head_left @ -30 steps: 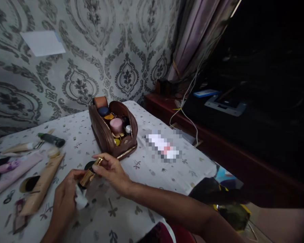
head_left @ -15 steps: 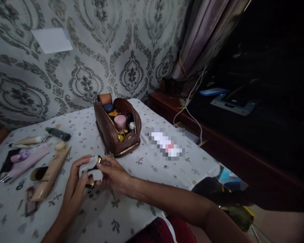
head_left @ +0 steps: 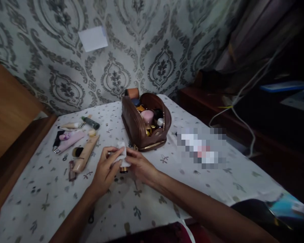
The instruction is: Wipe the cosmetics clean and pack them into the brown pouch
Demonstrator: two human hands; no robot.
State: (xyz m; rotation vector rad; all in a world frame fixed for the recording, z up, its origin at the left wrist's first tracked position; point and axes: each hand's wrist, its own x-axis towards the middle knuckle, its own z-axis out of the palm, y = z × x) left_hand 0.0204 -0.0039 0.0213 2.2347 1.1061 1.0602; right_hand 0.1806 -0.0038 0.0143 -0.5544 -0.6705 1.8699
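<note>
In front of the bag, my left hand (head_left: 104, 170) presses a white tissue or wipe (head_left: 122, 152) around a small black-and-gold cosmetic container (head_left: 124, 169). My right hand (head_left: 142, 166) grips the same container from the other side. The wipe and fingers hide most of it, so its exact kind does not show. Just beyond my hands stands a brown makeup bag (head_left: 133, 126), unzipped, with a pink-lidded jar (head_left: 147, 117) and several other cosmetics inside.
Left of my hands lie a beige tube (head_left: 86, 155), a pink tube (head_left: 71, 141), a dark green bottle (head_left: 90, 123) and other cosmetics on the patterned tablecloth (head_left: 53, 202). A blurred-out white item (head_left: 192, 140) lies right of the bag. White cables (head_left: 243, 131) hang at the right.
The view has swung left, so everything sits further right in the picture. The wipe now covers more of the container, and my left fingers have closed over it.
</note>
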